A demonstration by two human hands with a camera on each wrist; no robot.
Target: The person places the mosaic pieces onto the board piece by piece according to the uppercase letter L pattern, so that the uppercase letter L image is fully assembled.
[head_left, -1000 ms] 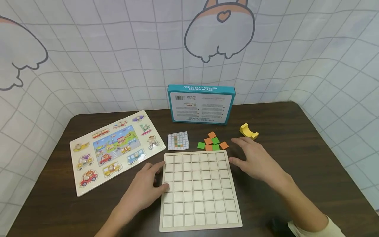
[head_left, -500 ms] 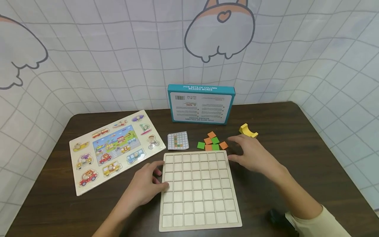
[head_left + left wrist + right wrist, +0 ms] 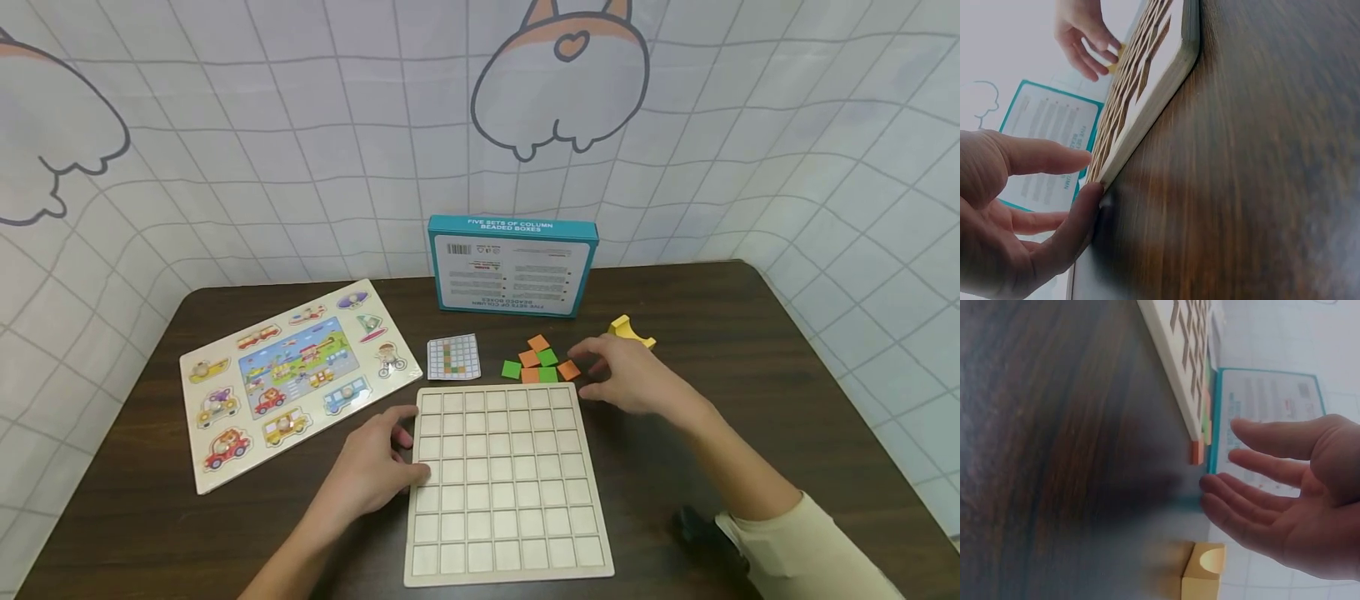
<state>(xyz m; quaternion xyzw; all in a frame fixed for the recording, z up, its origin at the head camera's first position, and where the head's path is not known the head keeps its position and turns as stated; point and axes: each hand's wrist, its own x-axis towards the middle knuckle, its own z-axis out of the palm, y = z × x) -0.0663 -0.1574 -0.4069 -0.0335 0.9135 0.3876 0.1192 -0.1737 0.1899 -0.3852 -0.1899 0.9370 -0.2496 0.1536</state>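
Observation:
A pale wooden grid board (image 3: 506, 483) lies on the table in front of me. My left hand (image 3: 373, 467) holds its left edge, thumb over the top face and fingers along the side. In the left wrist view the left hand (image 3: 1029, 206) has thumb and a fingertip at the board's edge (image 3: 1147, 115). My right hand (image 3: 626, 375) hovers by the far right corner, fingers loosely bent, thumb apart. Beside its fingertips lies an orange tile (image 3: 568, 370). Several orange and green tiles (image 3: 529, 359) lie behind the board. The right wrist view shows the right hand (image 3: 1285, 494) holding nothing.
A small card with a coloured grid pattern (image 3: 453, 357) lies behind the board. At the left is a vehicle puzzle board (image 3: 300, 379). A teal-edged box (image 3: 512, 267) stands at the back. Behind the right hand sits a yellow curved block (image 3: 628, 330).
My right hand has moved left, toward the orange tile at the right of the group, and its fingers have bent more. The left hand stays at the grid board's edge.

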